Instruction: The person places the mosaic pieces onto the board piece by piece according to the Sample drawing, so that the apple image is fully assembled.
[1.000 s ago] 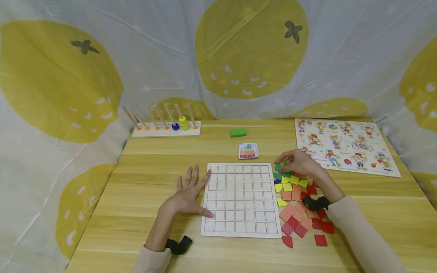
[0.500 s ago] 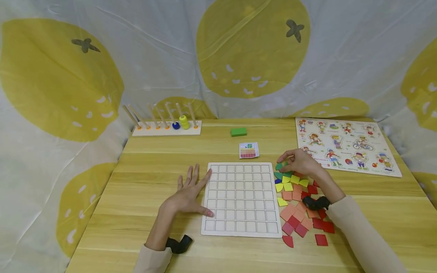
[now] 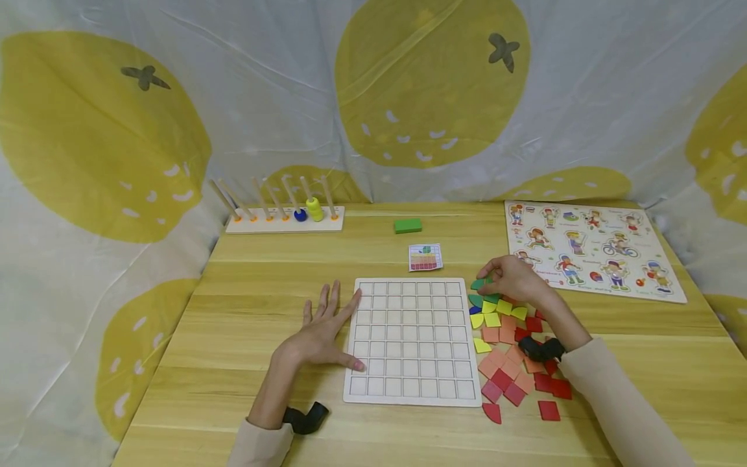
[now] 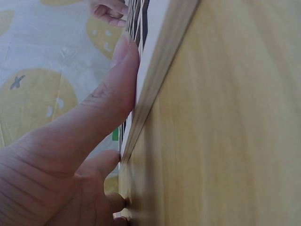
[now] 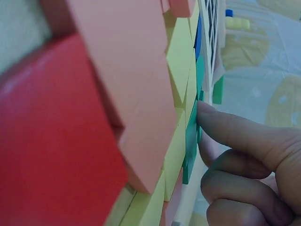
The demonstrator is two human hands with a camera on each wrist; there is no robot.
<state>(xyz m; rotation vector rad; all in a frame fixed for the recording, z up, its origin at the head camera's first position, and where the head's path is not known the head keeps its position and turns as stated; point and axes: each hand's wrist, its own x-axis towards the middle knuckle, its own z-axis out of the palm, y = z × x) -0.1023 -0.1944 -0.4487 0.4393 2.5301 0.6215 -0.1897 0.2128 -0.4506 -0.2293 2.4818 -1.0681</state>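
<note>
My left hand lies with spread fingers at the left side of a pale wooden grid board. Its thumb presses on the board's edge, and the index fingertip touches the upper left corner. Right of the board, my right hand is over the top of a heap of coloured tiles. Its thumb and curled index finger pinch a green tile; the thumb meets green pieces in the right wrist view. Below lie yellow tiles, orange tiles and red tiles.
A small printed pattern card lies beyond the board, with a green block behind it. A peg stand with blue and yellow beads stands at back left. A picture puzzle board lies at back right.
My right hand has shifted very slightly to the right among the green tiles. The left hand and the board have stayed in place.
</note>
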